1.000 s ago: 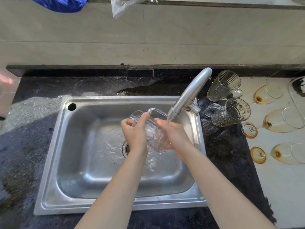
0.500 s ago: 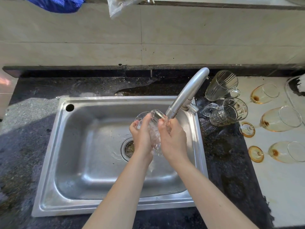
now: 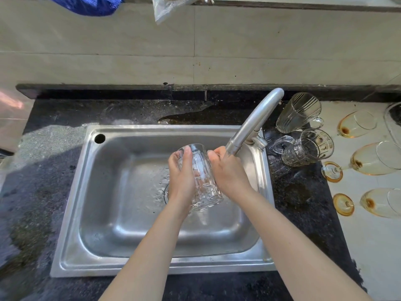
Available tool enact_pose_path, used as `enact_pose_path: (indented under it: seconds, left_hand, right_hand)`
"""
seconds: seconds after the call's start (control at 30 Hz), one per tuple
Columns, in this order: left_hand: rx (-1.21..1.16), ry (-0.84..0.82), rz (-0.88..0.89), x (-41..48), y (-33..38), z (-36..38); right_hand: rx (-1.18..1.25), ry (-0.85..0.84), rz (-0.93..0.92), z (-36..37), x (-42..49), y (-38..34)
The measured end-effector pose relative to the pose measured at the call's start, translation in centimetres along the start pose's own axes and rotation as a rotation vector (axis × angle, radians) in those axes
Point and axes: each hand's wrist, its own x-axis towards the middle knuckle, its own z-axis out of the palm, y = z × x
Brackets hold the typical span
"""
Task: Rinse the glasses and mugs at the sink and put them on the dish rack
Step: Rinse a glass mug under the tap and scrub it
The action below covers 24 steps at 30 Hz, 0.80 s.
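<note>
A clear patterned glass mug (image 3: 202, 177) is held over the steel sink (image 3: 104, 213), its mouth tilted away from me and its thick base toward me. My left hand (image 3: 181, 181) grips its left side and my right hand (image 3: 230, 174) its right side, just under the faucet spout (image 3: 253, 124). Water ripples on the sink floor around the drain. Two more glass mugs (image 3: 300, 112) (image 3: 308, 148) lie on their sides on the dark counter right of the faucet. Three amber-tinted wine glasses (image 3: 358, 124) (image 3: 377, 158) (image 3: 382, 202) lie on the pale surface beyond.
The dark wet counter (image 3: 54, 170) surrounds the sink. A tiled wall rises behind, with a blue cloth (image 3: 86, 4) and a plastic bag (image 3: 167, 7) hanging at the top. A clear container edge (image 3: 393, 120) shows at far right. No dish rack is in view.
Both hands turned the mug from lying crosswise under the water stream to pointing away from me, and it sits slightly lower over the drain.
</note>
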Motion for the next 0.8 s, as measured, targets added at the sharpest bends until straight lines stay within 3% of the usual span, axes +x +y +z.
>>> enact_pose_path:
  seconds: [0.17,0.2,0.33,0.43,0.5,0.63,0.8]
  left_hand:
    - [0.039,-0.056,-0.039,-0.2,0.6,0.1]
    - [0.046,-0.050,-0.043,-0.3,0.8,0.2]
    - [0.066,-0.052,-0.018,-0.3,1.7,0.3]
    - [0.114,-0.047,0.009,0.0,1.5,0.5]
    - [0.170,-0.076,0.011,0.2,1.5,0.5]
    - [0.197,-0.161,-0.072,0.3,1.4,0.6]
    - [0.195,-0.223,-0.145,0.4,1.5,1.6]
  right_hand:
    - [0.424,-0.042,0.363,-0.8,0.9,-1.3]
    - [0.445,-0.014,0.368,-0.6,0.7,-1.3]
    - [0.041,0.212,0.068,0.9,-1.1,-0.5]
    - [-0.097,0.219,-0.052,1.3,-1.2,0.6]
    - [0.031,0.188,0.073,0.6,-0.4,0.7]
    - [0.722,0.039,0.437,-1.5,0.6,-0.3]
    - [0.567,0.182,0.338,-1.5,0.0,1.0]
